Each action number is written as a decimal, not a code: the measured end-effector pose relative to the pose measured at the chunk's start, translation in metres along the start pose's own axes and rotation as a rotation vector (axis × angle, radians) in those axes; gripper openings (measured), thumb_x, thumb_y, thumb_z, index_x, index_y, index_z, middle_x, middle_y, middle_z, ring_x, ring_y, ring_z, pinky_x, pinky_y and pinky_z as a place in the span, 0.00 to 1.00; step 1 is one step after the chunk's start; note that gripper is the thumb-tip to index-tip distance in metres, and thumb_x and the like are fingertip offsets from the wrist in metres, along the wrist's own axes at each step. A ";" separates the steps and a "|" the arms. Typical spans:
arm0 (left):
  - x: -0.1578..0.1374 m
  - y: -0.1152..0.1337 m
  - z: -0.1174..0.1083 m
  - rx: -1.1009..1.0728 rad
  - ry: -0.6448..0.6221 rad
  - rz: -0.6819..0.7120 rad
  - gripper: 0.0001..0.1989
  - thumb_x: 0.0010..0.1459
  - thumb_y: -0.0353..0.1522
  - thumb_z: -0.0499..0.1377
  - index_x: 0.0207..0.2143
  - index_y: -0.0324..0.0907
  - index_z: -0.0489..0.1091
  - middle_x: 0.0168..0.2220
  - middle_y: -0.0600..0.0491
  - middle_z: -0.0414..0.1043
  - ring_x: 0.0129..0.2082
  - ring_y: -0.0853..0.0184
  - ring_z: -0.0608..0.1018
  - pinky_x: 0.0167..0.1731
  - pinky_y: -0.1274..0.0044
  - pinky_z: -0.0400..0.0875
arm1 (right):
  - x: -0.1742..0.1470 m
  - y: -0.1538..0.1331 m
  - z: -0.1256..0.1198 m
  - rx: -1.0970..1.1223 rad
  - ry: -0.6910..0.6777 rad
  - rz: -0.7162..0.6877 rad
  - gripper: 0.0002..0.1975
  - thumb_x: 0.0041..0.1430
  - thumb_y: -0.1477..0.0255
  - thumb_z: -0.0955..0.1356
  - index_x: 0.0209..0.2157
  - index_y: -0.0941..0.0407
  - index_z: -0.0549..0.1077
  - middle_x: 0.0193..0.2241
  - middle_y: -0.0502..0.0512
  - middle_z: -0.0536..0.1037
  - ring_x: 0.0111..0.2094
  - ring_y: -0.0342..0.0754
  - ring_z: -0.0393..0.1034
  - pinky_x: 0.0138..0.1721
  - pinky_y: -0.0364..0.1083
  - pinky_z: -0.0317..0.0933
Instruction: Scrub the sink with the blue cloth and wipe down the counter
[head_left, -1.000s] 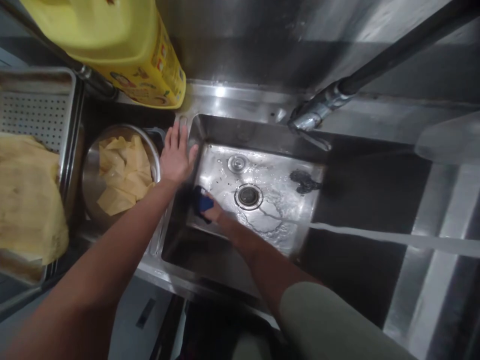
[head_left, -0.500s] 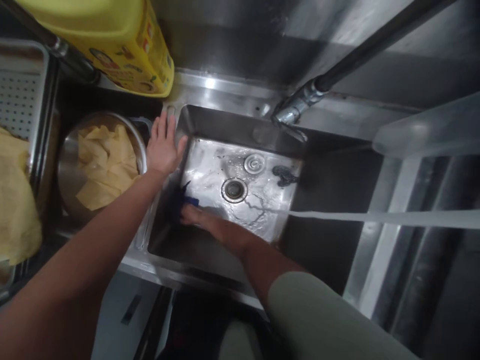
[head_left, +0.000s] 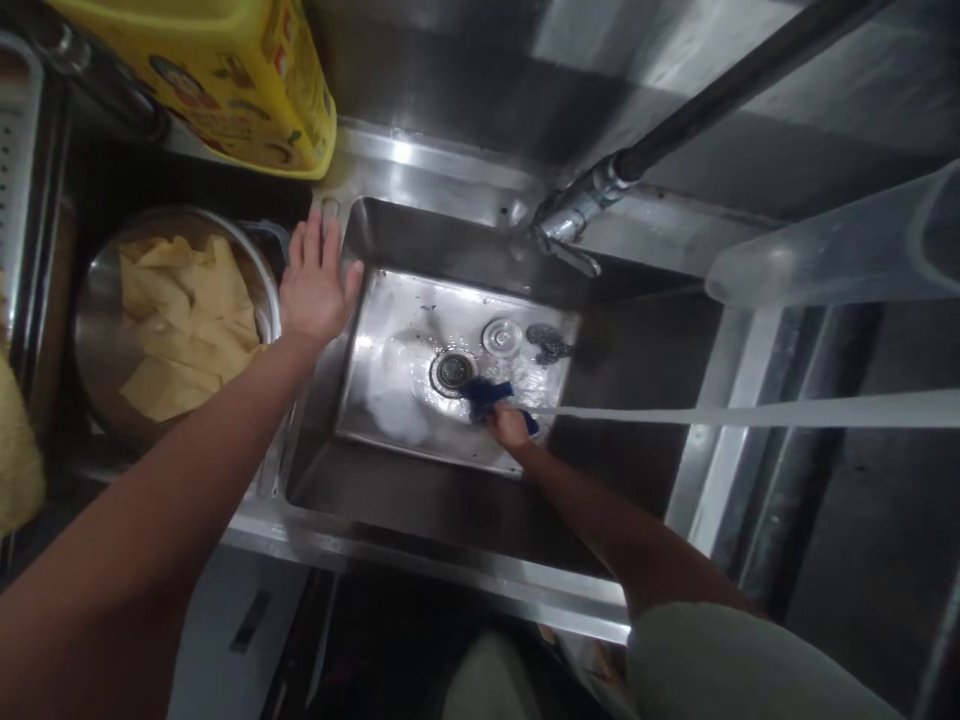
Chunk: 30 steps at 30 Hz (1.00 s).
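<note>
My right hand (head_left: 511, 426) is closed on a dark blue cloth (head_left: 491, 393), which lies against the wet floor of the steel sink (head_left: 420, 480) just right of the drain (head_left: 454, 372). Flat on the divider at the sink's left edge rests my left hand (head_left: 315, 290), its fingers stretched out and holding nothing. Beyond the drain sit a round metal strainer lid (head_left: 502, 338) and a dark scouring pad (head_left: 548, 344). A faucet (head_left: 566, 235) reaches over the back rim of the sink.
Left of the sink, a steel bowl (head_left: 101, 350) holds yellowish sheets (head_left: 187, 320). A yellow jug (head_left: 247, 90) stands at the back left. A translucent plastic container (head_left: 832, 250) is at the right, and a pale strip (head_left: 750, 410) crosses into the sink from that side.
My right hand has carried the blue cloth from the sink's left side across to the right of the drain. My left hand stays on the divider. The view has shifted slightly.
</note>
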<state>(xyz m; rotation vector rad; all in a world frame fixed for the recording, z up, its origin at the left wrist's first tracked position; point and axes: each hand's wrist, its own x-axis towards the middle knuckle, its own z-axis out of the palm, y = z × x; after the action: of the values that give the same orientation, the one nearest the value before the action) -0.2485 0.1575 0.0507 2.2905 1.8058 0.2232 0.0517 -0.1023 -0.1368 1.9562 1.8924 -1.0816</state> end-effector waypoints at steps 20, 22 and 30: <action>0.001 0.002 -0.001 -0.036 0.009 -0.024 0.34 0.59 0.48 0.43 0.63 0.39 0.47 0.65 0.48 0.39 0.63 0.56 0.46 0.60 0.59 0.48 | 0.180 -0.098 -0.083 0.286 0.265 -0.009 0.28 0.60 0.67 0.45 0.58 0.62 0.54 0.60 0.57 0.42 0.64 0.46 0.30 0.68 0.57 0.33; 0.000 0.002 -0.001 -0.031 0.019 -0.015 0.35 0.60 0.49 0.42 0.63 0.37 0.47 0.65 0.49 0.39 0.63 0.55 0.46 0.60 0.59 0.48 | 0.161 -0.098 -0.079 0.314 0.211 0.098 0.27 0.61 0.67 0.46 0.53 0.65 0.59 0.55 0.60 0.53 0.61 0.42 0.44 0.66 0.53 0.44; -0.007 0.006 -0.006 -0.066 -0.013 -0.011 0.34 0.60 0.51 0.41 0.64 0.45 0.42 0.65 0.63 0.32 0.63 0.54 0.45 0.62 0.60 0.44 | 0.033 -0.187 0.004 0.418 -0.444 -0.134 0.26 0.58 0.61 0.57 0.56 0.58 0.58 0.47 0.54 0.66 0.44 0.28 0.63 0.51 0.35 0.63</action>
<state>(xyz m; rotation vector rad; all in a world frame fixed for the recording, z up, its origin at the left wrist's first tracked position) -0.2462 0.1501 0.0585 2.2317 1.7773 0.2613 -0.1275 -0.0504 -0.0984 1.5885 1.6636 -1.8951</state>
